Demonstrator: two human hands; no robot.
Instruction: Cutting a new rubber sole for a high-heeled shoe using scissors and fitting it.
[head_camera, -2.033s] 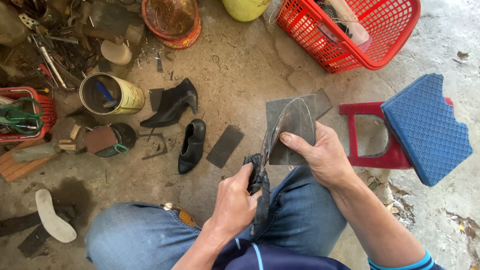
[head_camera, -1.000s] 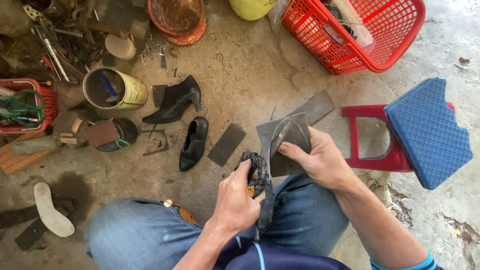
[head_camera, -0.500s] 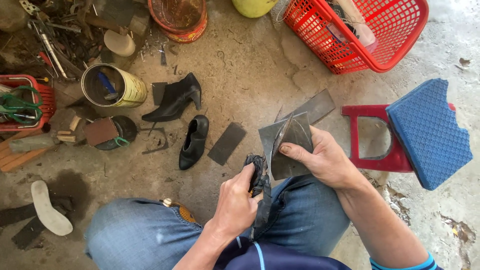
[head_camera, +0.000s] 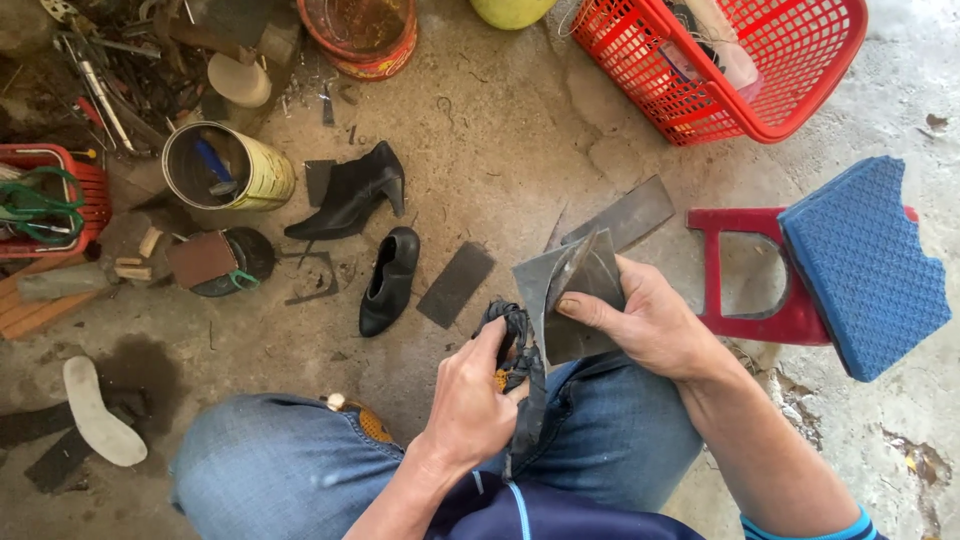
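Note:
My right hand (head_camera: 655, 322) grips a folded sheet of dark grey rubber (head_camera: 568, 290) above my knees. My left hand (head_camera: 472, 400) is closed on the black wrapped handles of a cutting tool (head_camera: 520, 375) whose blades meet the sheet's lower left edge. A dark strap hangs from the tool between my jeans-clad legs (head_camera: 290, 470). Two black high-heeled boots lie on the concrete ahead, one ankle boot (head_camera: 350, 195) and one lower shoe (head_camera: 390, 280). A flat dark rubber rectangle (head_camera: 455, 284) lies beside them.
A red plastic basket (head_camera: 740, 60) stands at top right. A red stool (head_camera: 745, 290) with a blue cushion (head_camera: 865, 260) is at right. A yellow tin (head_camera: 230, 165), a small red crate (head_camera: 50, 205), scattered tools and a white insole (head_camera: 95, 410) crowd the left.
The rubber sheet has been turned and folded closer in my right hand while my left hand works the cutting tool along its edge. The view shifted slightly.

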